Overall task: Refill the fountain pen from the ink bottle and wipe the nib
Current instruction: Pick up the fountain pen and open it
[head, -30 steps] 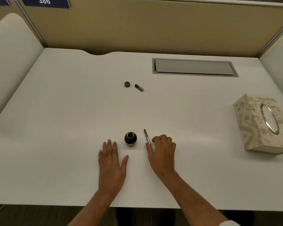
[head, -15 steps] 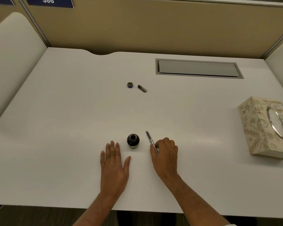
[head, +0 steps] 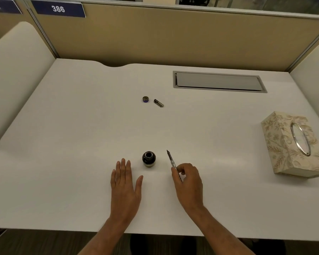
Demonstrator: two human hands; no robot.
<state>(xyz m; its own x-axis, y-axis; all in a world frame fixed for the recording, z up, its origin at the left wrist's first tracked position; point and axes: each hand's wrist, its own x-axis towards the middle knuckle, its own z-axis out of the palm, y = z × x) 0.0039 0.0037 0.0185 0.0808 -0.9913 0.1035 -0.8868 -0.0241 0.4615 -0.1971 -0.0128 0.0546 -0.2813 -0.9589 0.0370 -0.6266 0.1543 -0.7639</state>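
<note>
A small dark ink bottle (head: pixel 148 159) stands uncapped near the front of the white desk (head: pixel 81 137). Just right of it is the fountain pen (head: pixel 171 159), nib pointing away from me. My right hand (head: pixel 189 183) has its fingers curled around the pen's rear end, which is hidden under them. My left hand (head: pixel 125 183) lies flat on the desk, fingers apart, just left of and below the bottle, not touching it. Farther back lie the bottle's cap (head: pixel 145 99) and the pen's cap (head: pixel 158 103).
A patterned tissue box (head: pixel 291 144) with a metal-ringed opening sits at the right edge. A recessed grey cable hatch (head: pixel 218 82) is at the back right. Beige partitions wall the desk at the back and sides.
My right hand has curled its fingers around the pen's rear and tilted it. The left hand has stayed flat beside the bottle. The view has shifted slightly.
</note>
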